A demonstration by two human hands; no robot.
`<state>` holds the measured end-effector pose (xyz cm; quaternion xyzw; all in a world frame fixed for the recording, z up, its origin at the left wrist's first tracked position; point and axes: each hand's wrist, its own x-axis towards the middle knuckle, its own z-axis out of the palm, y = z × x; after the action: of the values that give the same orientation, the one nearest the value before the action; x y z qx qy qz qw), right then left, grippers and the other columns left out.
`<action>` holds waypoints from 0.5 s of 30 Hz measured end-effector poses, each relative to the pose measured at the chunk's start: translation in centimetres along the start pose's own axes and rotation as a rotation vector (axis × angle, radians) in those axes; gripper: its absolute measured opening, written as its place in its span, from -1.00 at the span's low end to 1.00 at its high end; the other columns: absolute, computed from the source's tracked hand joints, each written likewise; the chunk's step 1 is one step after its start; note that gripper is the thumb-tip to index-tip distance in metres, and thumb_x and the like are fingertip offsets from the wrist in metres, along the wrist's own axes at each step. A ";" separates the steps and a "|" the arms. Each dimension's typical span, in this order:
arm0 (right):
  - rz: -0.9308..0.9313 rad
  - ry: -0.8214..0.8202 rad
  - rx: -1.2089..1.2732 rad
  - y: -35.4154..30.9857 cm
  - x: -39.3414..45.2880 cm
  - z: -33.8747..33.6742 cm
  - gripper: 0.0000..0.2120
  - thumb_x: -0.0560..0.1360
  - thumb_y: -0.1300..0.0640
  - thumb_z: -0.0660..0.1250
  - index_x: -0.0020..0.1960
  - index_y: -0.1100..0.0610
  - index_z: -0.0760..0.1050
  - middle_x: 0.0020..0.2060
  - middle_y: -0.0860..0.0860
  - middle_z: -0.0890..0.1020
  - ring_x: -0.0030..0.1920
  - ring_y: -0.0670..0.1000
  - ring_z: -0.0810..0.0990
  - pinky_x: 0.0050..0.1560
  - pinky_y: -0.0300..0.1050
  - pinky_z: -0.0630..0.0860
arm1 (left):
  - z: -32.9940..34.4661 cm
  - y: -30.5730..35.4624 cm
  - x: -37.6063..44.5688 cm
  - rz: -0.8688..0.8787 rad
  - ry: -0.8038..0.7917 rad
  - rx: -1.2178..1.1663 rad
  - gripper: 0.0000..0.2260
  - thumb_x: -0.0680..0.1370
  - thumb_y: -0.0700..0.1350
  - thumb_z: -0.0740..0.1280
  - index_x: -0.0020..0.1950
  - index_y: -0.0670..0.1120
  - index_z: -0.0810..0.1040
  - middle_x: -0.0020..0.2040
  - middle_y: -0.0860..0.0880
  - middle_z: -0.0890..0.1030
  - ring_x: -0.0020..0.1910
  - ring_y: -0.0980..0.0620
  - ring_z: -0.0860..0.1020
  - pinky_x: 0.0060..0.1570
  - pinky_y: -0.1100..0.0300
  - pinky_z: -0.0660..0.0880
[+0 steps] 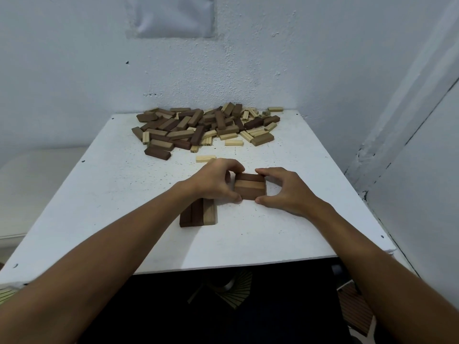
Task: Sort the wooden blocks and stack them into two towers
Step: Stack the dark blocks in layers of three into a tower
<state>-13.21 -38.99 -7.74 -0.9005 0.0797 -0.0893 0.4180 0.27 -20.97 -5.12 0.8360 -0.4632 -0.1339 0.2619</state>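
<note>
L hand (213, 181) & R hand (283, 192) grip closed on small block stack (249, 186), loose block pile (206, 126) behind

Both hands hold a small brown block stack (249, 186) on the white table (99, 194), left hand (213, 181) and right hand (285, 192) pinching its sides. A flat row of blocks (198, 216) lies beside the left wrist; a mixed pile (206, 127) sits at the far edge.

White table (129, 194), flat top, small dark specks on it, near edge chipped at right corner. Rough white wall (260, 58) behind table. Pale sheet (171, 16) stuck high on wall. Second wall (409, 145) at right with dark crack line. Dark floor under table. Striped mat (236, 291) on floor.
</note>
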 end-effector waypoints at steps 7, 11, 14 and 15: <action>-0.092 -0.006 0.056 -3.2 0.8 1.8 -0.36 0.31 0.15 0.56 0.36 0.02 0.48 0.22 -0.14 0.54 0.25 -0.15 0.47 0.25 -0.22 0.43 | -2.7 -1.4 -3.3 -0.044 0.080 -0.060 -0.39 0.23 -0.07 0.62 0.24 -0.08 0.54 0.10 0.05 0.58 -0.01 0.05 0.53 -0.11 0.23 0.46; -0.144 -0.085 0.055 -5.1 1.2 3.7 -0.35 0.32 0.14 0.58 0.37 0.01 0.47 0.19 -0.19 0.53 0.22 -0.22 0.46 0.16 -0.37 0.39 | -3.5 -3.0 -6.5 -0.116 0.123 -0.093 -0.37 0.17 0.04 0.56 0.22 -0.05 0.56 0.14 0.05 0.59 0.14 0.09 0.50 0.08 0.20 0.47; -0.165 -0.130 0.067 -6.0 1.1 5.2 -0.32 0.31 0.11 0.58 0.39 0.01 0.45 0.24 -0.14 0.53 0.26 -0.19 0.45 0.21 -0.32 0.41 | -3.7 -4.0 -8.6 -0.148 0.124 -0.136 -0.36 0.19 0.02 0.56 0.24 -0.05 0.55 0.17 0.04 0.58 0.18 0.08 0.51 0.21 0.12 0.47; -0.169 -0.138 0.070 -6.1 1.1 5.6 -0.32 0.31 0.11 0.59 0.39 0.01 0.45 0.25 -0.13 0.53 0.27 -0.17 0.45 0.24 -0.27 0.42 | -3.7 -4.2 -9.2 -0.153 0.127 -0.144 -0.36 0.18 0.04 0.57 0.24 -0.05 0.55 0.17 0.04 0.59 0.18 0.09 0.51 0.23 0.11 0.47</action>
<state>-10.46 -31.15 -6.51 -0.8928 -0.0289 -0.0647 0.4448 0.00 -10.21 -4.60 0.8548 -0.3697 -0.1333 0.3389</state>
